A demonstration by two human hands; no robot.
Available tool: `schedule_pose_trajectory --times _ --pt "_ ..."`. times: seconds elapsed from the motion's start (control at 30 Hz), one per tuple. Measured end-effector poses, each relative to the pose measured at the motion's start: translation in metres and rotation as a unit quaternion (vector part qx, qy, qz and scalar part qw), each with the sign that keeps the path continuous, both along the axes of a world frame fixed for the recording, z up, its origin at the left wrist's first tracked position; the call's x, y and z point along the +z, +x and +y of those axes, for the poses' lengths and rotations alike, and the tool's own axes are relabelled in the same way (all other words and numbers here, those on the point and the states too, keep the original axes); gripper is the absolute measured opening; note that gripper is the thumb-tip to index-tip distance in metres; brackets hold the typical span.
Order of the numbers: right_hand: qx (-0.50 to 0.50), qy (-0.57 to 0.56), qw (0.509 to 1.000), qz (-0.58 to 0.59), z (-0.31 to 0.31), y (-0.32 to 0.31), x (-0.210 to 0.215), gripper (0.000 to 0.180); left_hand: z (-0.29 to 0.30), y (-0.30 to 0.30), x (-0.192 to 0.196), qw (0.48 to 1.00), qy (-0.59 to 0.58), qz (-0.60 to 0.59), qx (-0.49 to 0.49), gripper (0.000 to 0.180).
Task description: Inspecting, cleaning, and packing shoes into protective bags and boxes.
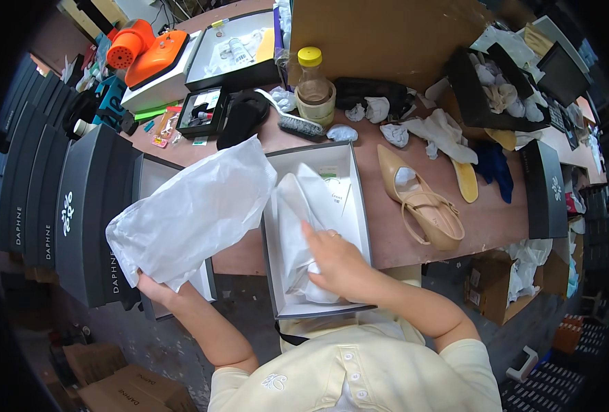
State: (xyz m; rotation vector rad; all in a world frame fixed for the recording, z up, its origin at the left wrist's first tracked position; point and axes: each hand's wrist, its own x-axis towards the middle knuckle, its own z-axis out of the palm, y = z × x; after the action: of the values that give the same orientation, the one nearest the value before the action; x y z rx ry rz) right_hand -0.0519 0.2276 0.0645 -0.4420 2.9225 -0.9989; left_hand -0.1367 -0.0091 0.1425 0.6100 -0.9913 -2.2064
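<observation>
My left hand (pixel 157 290) pinches the lower corner of a large white paper wrapper (pixel 194 206), raised over another box lying to the left. My right hand (pixel 339 264) reaches into a white-lined shoebox (pixel 361 220) at the table's front edge. Its fingers lie stretched and apart on a white wrapped bundle (pixel 292 230); a beige pointed shape shows faintly through the wrapping. A small white card (pixel 336 198) lies beside the bundle in the box. Right of the box rests a beige pointed strappy shoe (pixel 421 206), with white stuffing inside.
Dark shoeboxes (pixel 88 213) stand stacked at the left. Behind lie a white-handled brush (pixel 299 126), a yellow-capped bottle (pixel 311 75) and an orange device (pixel 157 58). A yellow insole (pixel 465 180), a dark cloth (pixel 494 168) and a black box of crumpled paper (pixel 500 89) are at the right.
</observation>
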Motion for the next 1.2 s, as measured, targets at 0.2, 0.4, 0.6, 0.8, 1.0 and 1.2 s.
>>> schedule_pose_trajectory --times 0.2,0.4,0.6,0.8,1.0,1.2 --pt "-0.098 -0.613 0.701 -0.351 0.065 0.008 0.015 0.06 0.011 0.025 -0.039 0.978 -0.149 0.126 -0.07 0.046" --pt "-0.249 -0.699 0.647 -0.175 0.129 0.034 0.013 0.06 0.077 0.057 -0.064 0.416 -0.706 0.089 -0.567 0.034" --pt "-0.325 -0.586 0.734 0.111 0.159 0.053 0.034 0.061 0.058 0.042 -0.094 0.238 -0.83 -0.004 -0.505 0.03" --pt "-0.15 -0.299 0.931 0.147 0.131 0.025 0.084 0.07 -0.003 -0.015 -0.106 0.335 -0.838 -0.151 -0.403 0.022" --pt "0.014 -0.059 0.953 0.296 0.066 -0.022 0.089 0.058 0.033 0.005 -0.051 0.8 -0.506 0.064 -0.316 0.05" --pt "0.02 -0.021 0.904 0.427 0.02 -0.028 0.096 0.04 0.078 -0.006 -0.029 0.945 -0.028 0.064 -0.319 0.059"
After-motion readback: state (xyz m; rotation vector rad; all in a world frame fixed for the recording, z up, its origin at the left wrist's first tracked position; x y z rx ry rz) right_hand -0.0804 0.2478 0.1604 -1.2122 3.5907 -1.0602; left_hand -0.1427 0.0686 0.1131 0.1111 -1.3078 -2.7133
